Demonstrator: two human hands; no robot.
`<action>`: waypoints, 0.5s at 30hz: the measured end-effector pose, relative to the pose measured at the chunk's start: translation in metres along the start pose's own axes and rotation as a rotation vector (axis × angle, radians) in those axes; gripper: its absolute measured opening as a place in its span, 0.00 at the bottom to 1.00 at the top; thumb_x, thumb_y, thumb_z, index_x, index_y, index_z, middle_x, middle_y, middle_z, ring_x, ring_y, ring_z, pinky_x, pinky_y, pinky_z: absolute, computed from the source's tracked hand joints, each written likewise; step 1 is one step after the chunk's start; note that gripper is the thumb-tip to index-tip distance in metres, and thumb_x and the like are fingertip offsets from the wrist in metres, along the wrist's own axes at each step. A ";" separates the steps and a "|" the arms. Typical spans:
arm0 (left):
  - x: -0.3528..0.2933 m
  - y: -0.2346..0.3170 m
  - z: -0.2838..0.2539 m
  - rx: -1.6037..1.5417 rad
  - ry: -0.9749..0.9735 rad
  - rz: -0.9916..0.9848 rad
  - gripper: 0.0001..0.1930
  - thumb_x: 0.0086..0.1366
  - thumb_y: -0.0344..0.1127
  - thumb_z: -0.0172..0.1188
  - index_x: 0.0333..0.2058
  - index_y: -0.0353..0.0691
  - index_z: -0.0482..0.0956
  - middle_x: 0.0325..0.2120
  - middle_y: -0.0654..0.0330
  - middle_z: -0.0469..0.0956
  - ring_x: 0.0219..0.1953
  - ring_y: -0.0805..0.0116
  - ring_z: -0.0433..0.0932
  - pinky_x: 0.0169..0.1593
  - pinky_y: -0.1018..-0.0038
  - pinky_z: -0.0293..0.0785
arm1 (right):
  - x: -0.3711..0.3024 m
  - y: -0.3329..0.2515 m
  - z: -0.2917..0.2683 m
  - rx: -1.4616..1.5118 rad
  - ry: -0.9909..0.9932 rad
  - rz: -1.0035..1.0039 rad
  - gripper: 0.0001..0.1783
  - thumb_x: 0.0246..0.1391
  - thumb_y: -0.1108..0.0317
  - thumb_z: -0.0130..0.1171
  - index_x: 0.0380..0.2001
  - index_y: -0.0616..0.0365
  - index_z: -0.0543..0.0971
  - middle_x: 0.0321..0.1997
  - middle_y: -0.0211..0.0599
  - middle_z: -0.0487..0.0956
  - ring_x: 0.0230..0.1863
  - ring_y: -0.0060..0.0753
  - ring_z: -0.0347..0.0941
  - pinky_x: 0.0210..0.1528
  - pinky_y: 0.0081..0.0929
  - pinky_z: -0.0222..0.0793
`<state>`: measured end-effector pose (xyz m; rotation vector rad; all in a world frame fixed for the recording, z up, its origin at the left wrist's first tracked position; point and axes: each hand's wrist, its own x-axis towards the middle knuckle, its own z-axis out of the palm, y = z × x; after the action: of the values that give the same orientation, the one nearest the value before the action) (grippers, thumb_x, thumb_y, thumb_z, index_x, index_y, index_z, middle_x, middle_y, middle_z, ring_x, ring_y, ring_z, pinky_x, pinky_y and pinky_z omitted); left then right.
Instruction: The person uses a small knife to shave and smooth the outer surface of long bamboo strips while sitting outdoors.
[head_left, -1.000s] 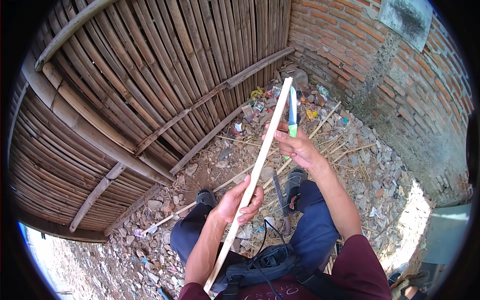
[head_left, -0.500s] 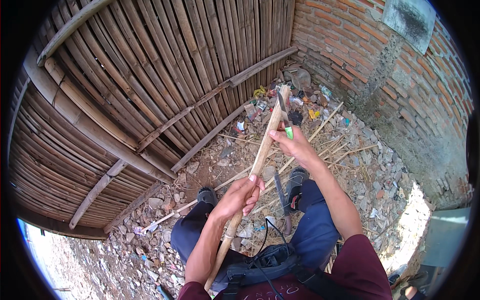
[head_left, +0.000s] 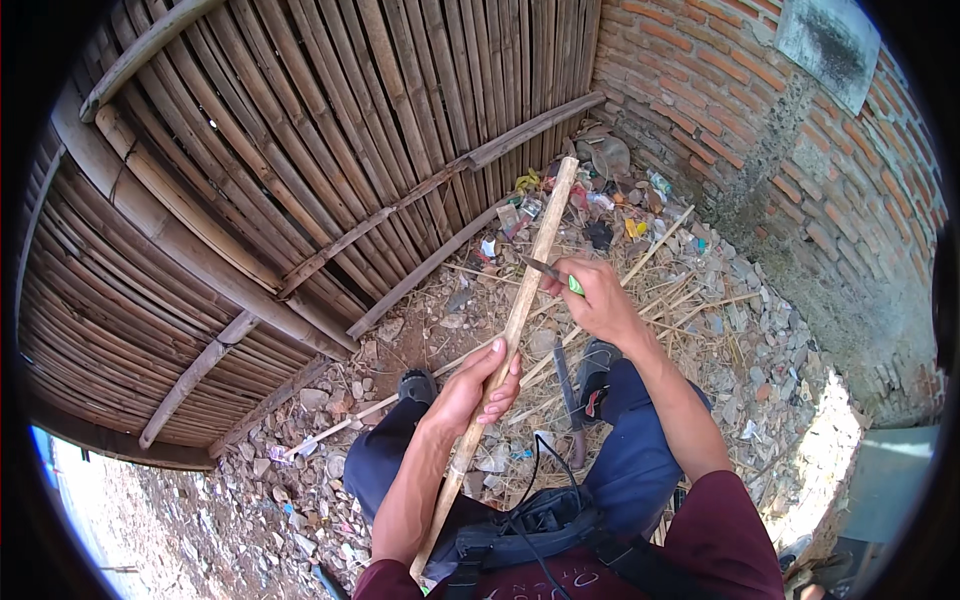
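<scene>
My left hand (head_left: 470, 388) is closed round a long split bamboo strip (head_left: 543, 232), which slants from my lap up and away to the right. A small knife (head_left: 541, 267) with a green handle is gripped in my right hand (head_left: 602, 300). Its blade lies across the strip, well above my left hand, with the tip pointing left. Whether the edge bites into the bamboo cannot be made out. On the ground between my feet lies a machete (head_left: 566, 385) with a dark blade, close below my right hand.
A bamboo slat wall (head_left: 330, 150) rises at the left and a brick wall (head_left: 690, 90) at the far right. Stony ground (head_left: 740, 380) carries litter and straw, with several thin bamboo sticks (head_left: 655, 247) beyond my feet. A black cable (head_left: 535, 470) hangs from the pouch (head_left: 530, 530) at my waist.
The knife has gone from pointing up along the strip's far part to lying across it, lower down. My right hand has turned with it. My left hand still grips the bamboo strip.
</scene>
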<state>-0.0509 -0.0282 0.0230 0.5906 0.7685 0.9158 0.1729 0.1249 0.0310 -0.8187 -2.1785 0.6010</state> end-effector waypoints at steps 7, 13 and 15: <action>-0.001 -0.002 0.003 0.133 0.042 0.126 0.18 0.83 0.52 0.52 0.38 0.44 0.69 0.18 0.72 0.63 0.14 0.80 0.60 0.16 0.80 0.57 | -0.009 -0.009 0.018 -0.143 -0.013 -0.051 0.09 0.50 0.77 0.55 0.35 0.65 0.81 0.30 0.49 0.83 0.35 0.58 0.83 0.39 0.48 0.77; 0.000 -0.001 0.004 0.473 0.208 0.157 0.18 0.72 0.40 0.71 0.35 0.45 0.68 0.19 0.73 0.68 0.15 0.83 0.65 0.18 0.78 0.58 | -0.018 -0.013 0.042 -0.143 -0.021 -0.145 0.12 0.43 0.77 0.55 0.34 0.62 0.81 0.30 0.48 0.83 0.33 0.58 0.83 0.34 0.51 0.77; 0.001 -0.003 0.002 0.466 0.246 0.151 0.18 0.71 0.39 0.73 0.35 0.45 0.68 0.19 0.73 0.69 0.16 0.84 0.65 0.18 0.78 0.58 | -0.020 -0.015 0.049 -0.172 -0.053 -0.139 0.13 0.41 0.77 0.57 0.34 0.60 0.82 0.28 0.46 0.83 0.31 0.57 0.83 0.33 0.50 0.77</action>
<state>-0.0476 -0.0289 0.0211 0.9653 1.1869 0.9634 0.1411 0.0926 0.0003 -0.7385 -2.3379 0.3737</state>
